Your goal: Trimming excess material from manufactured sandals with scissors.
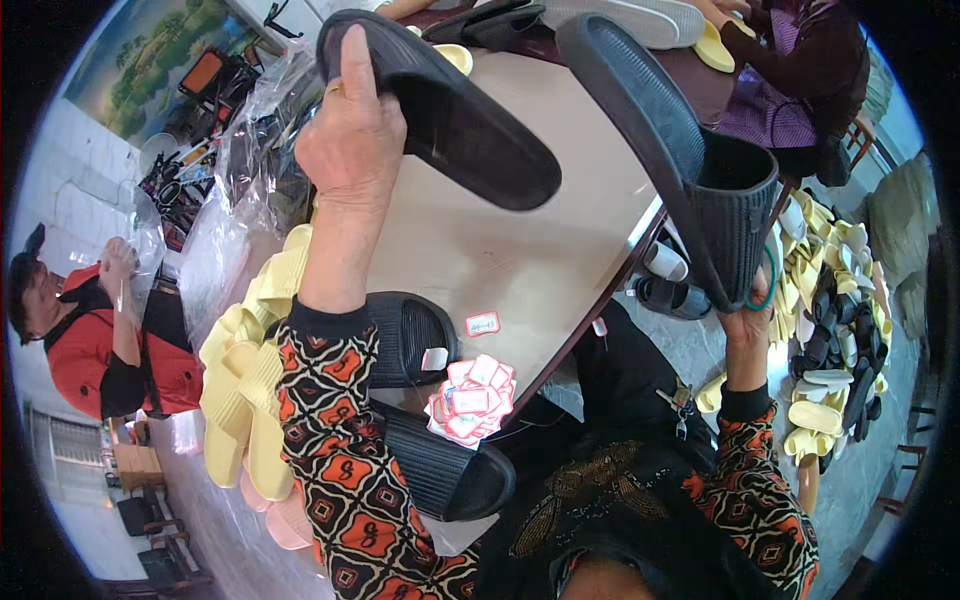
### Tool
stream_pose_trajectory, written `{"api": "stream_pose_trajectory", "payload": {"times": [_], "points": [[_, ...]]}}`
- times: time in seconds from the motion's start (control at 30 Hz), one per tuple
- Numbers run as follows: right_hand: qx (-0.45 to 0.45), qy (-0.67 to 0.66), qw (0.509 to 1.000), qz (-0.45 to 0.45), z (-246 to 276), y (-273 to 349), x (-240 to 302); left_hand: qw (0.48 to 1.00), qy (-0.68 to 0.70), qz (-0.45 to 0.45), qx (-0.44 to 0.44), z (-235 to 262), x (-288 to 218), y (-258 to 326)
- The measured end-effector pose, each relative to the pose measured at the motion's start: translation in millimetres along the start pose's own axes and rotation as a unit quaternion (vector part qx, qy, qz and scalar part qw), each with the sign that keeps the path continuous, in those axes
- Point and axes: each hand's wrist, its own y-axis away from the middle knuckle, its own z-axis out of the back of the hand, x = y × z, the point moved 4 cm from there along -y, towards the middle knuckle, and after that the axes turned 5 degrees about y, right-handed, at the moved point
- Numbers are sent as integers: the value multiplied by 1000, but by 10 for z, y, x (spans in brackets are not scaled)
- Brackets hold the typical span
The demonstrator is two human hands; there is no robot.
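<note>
My left hand [352, 140] is raised over the table's far left side, gripping a black slipper [470, 145] by one end, with one finger laid along its surface. On the right, another black slipper [640, 110] stands steeply tilted, its wide ribbed strap facing right. My right hand [748, 325] grips it from below, and most of its fingers are hidden. A thin green loop [768, 275] shows beside that hand. Near me on the table lie two more black slippers [405, 345], a heap of red-edged white tags [470, 400] and a single tag [482, 324].
Yellow slippers [245, 370] are stacked along the table's left edge beside clear plastic wrap [255, 150]. A person in red [95, 350] is at left; another person [800, 80] sits at far right. Many yellow and black slippers [830, 320] are piled on the right-hand floor.
</note>
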Motion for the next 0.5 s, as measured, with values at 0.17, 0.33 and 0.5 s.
{"api": "stream_pose_trajectory", "payload": {"times": [0.17, 0.33, 0.5], "points": [[20, 31, 999, -17, -355, 87, -97, 999, -8, -36, -11, -4, 36, 121], [106, 146, 983, 39, -496, 181, -43, 998, -49, -34, -29, 250, 132, 157], [48, 208, 973, 84, -441, 307, 174, 983, 22, -12, -180, 649, 71, -62]]}}
